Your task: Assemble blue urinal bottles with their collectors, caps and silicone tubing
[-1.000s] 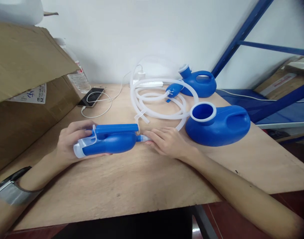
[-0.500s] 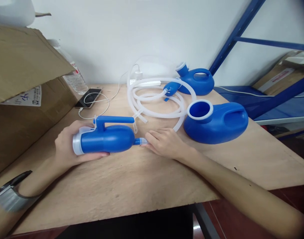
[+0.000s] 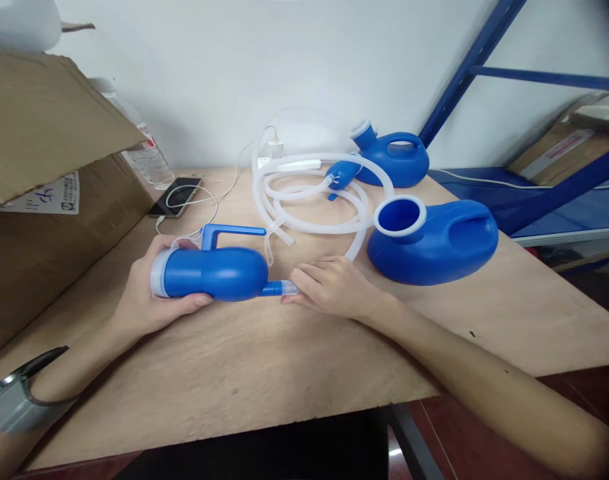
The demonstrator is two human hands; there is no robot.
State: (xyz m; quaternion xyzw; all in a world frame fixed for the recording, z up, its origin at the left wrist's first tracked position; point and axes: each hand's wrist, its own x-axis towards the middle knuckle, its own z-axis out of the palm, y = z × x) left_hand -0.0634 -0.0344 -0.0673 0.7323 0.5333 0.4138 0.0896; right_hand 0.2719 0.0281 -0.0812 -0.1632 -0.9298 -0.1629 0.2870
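My left hand (image 3: 152, 293) is wrapped round the white-rimmed end of a blue bottle (image 3: 224, 272), which lies sideways with its handle on the far side. A narrow blue spout points right from the bottle. My right hand (image 3: 332, 288) grips the end of a clear tube (image 3: 353, 248) where it meets the spout; how far the tube covers it is partly hidden by the fingers. Behind the hands the tubing lies in loose coils. A larger blue bottle (image 3: 434, 243) with a wide white mouth stands right of my right hand.
Another blue bottle (image 3: 397, 159) stands at the back with a smaller blue piece (image 3: 342, 175) beside it. A phone (image 3: 177, 197) with a white cable, a power strip (image 3: 297, 165) and a water bottle (image 3: 152, 163) are near the wall. A cardboard box (image 3: 104, 207) is at left.
The held blue bottle has rolled a little in my left hand, and its handle and spout have shifted. More of the blue spout shows. My right hand keeps its grip on the tube.
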